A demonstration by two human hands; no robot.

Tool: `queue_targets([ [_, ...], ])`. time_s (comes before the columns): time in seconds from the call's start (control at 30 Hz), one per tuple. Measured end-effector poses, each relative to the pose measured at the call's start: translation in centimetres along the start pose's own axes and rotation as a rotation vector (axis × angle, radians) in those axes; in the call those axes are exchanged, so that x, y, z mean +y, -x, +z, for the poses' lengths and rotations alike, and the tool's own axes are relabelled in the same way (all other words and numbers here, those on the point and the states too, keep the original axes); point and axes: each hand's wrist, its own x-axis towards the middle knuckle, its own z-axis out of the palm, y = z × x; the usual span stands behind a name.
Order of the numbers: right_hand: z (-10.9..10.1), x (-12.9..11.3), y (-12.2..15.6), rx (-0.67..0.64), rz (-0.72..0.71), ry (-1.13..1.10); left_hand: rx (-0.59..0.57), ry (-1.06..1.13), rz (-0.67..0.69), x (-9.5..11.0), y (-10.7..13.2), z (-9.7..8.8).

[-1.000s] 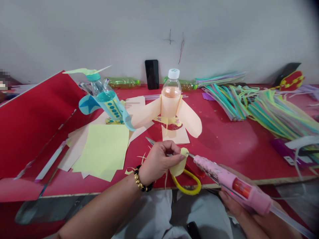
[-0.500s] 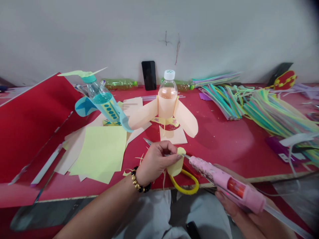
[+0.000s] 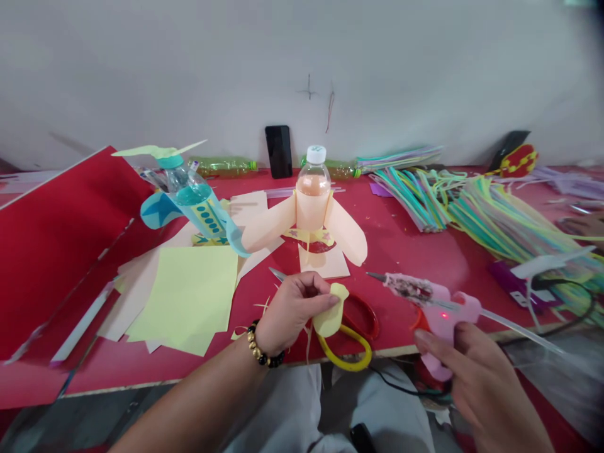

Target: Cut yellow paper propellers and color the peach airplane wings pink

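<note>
Two hands at the tabletop [image 3: 425,258] edge: left hand [image 3: 295,308] grip pinches a yellow paper cutout [image 3: 329,314] by one side above the scissors [image 3: 352,349], leaving its face bare; right hand [image 3: 476,371] grip clasps the pink glue gun [image 3: 425,296], nozzle toward it, not touching.

Lower centre, the paper cutout [image 3: 329,314] is pale yellow; the scissors [image 3: 369,345] beneath have one yellow loop, one red. To its right the hot-glue gun [image 3: 434,301] is pink, its barrel crusted dark. The tabletop [image 3: 425,267] is red. At centre, a bottle [image 3: 312,201] in peach paper, white cap; the bottle at left [image 3: 198,200] is teal — blue dots on yellow.
</note>
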Motion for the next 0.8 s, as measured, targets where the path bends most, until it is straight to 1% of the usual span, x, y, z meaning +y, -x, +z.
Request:
queue_targets([
  [0.03, 0.1, 0.4, -0.7, -0.002, 0.076, -0.045, 0.010, 0.008, 0.004, 0.1, 0.0, 0.0],
  [0.07, 0.1, 0.8, -1.4, 0.027, 0.108, -0.046, 0.017, 0.014, 0.006, 0.1, 0.0, 0.1],
  [0.13, 0.1, 1.6, -2.6, 0.061, 0.131, 0.054, 0.027, 0.029, 0.009, 0.2, 0.0, 0.1],
  [0.2, -0.2, 2.2, -3.5, 0.069, 0.093, 0.227, 0.025, 0.046, 0.012, 0.2, 0.0, 0.1],
  [0.37, -0.8, 2.7, -5.1, 0.088, -0.090, 0.804, -0.003, 0.080, 0.012, 0.3, 0.1, 0.0],
  [0.43, -0.6, 2.9, -5.5, 0.071, -0.119, 0.967, -0.009, 0.084, 0.008, 0.3, 0.2, 0.0],
  [0.5, -0.4, 3.1, -6.0, 0.039, -0.134, 1.064, -0.014, 0.089, 0.005, 0.3, 0.2, 0.1],
  [0.6, -0.2, 3.4, -6.4, 0.011, -0.145, 1.083, -0.009, 0.098, 0.004, 0.2, 0.2, 0.1],
  [0.63, -0.1, 3.3, -6.4, 0.022, -0.153, 1.071, -0.006, 0.102, 0.005, 0.2, 0.2, 0.2],
  [0.7, 0.2, 2.7, -5.9, 0.095, -0.203, 1.019, -0.003, 0.115, 0.004, 0.2, 0.2, 0.2],
  [0.77, 1.1, 1.6, -4.8, 0.140, -0.290, 0.852, -0.007, 0.123, -0.006, 0.2, 0.2, 0.4],
  [0.8, 1.8, 0.9, -4.1, 0.105, -0.330, 0.707, -0.009, 0.123, -0.013, 0.2, 0.2, 0.4],
])
